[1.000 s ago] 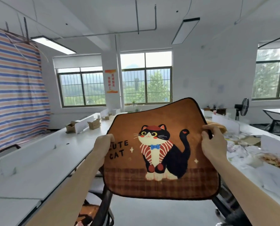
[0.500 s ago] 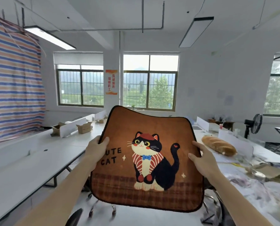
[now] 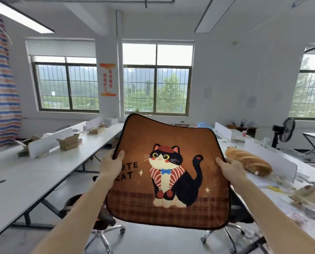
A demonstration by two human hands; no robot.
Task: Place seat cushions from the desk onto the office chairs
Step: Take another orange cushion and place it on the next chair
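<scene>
Cushion: you hold the brown cat-print seat cushion (image 3: pixel 171 171) up in the air, printed face toward you, between the two desk rows and above the chairs.
Left hand: your left hand (image 3: pixel 109 166) grips the cushion's left edge, thumb on the print, the other fingers hidden behind.
Right hand: your right hand (image 3: pixel 232 170) clasps the right edge the same way.
Feel: the top edge dips between its corners, so judge it thin, soft and light. The plush is likely grippy, not fragile.
Hold: take both side edges at mid-height; one hand alone would probably let it fold.
Chairs: the left office chair (image 3: pixel 76 204) and right office chair (image 3: pixel 242 213) sit low, partly hidden.
Risk: the loose lower edge may tuck under on landing.
</scene>
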